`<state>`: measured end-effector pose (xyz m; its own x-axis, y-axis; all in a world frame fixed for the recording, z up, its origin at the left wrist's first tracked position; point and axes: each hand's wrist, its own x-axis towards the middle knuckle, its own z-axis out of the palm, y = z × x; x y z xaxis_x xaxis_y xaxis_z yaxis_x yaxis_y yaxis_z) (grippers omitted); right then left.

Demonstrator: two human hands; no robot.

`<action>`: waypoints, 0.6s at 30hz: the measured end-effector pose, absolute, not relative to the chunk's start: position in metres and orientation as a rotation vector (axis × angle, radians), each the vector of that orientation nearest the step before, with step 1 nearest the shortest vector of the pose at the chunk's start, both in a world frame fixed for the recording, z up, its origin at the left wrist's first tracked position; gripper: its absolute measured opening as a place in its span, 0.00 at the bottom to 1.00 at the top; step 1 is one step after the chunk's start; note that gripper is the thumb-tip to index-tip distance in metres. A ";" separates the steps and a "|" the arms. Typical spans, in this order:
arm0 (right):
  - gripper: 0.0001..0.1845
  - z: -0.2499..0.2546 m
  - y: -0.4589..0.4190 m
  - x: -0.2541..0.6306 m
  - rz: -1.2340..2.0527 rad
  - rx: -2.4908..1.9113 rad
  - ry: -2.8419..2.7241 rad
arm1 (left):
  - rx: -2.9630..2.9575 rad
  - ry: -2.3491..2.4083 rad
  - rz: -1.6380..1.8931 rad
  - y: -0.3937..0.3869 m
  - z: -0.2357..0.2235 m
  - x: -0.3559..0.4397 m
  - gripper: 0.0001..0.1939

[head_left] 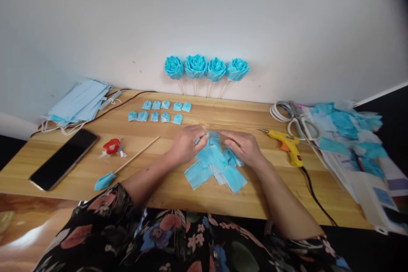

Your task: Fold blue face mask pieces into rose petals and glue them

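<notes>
On the wooden table, my left hand (188, 143) pinches the corner of a small blue fabric piece (214, 137) between thumb and fingers. My right hand (245, 146) is closed at the piece's other side, its index finger stretched along the edge and the other fingers curled under. Beneath and in front of both hands lies a loose pile of blue fabric squares (199, 173), overlapping one another. Left of my left forearm rests a wooden stick (137, 155) with a blue fabric bud (105, 180) wrapped on its end.
Folded petals (154, 117) lie in two rows behind my left hand. Several blue fabric roses (196, 66) on sticks lean against the wall. At left are face masks (78, 101), a phone (65, 159) and red tape (112, 146); at right, a yellow glue gun (288, 144), scissors (302, 125) and fabric scraps (344, 121).
</notes>
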<state>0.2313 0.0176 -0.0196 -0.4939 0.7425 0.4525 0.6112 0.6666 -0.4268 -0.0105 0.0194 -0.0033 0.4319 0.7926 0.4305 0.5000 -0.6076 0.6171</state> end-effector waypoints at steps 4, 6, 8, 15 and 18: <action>0.18 -0.023 0.019 0.232 0.270 -1.031 -2.254 | 2.236 1.586 0.790 0.038 0.003 -0.021 0.19; 0.17 -0.022 0.018 0.232 0.270 -1.034 -2.257 | 2.206 1.727 0.627 0.046 0.007 -0.026 0.24; 0.17 -0.021 0.018 0.230 0.259 -1.039 -2.252 | 2.157 1.803 0.557 0.053 0.010 -0.032 0.25; 0.17 -0.016 0.018 0.228 0.232 -1.080 -2.236 | 1.916 1.839 0.818 0.072 0.013 -0.068 0.28; 0.18 -0.018 0.018 0.228 0.237 -1.085 -2.242 | 1.870 1.853 1.040 0.079 0.007 -0.086 0.28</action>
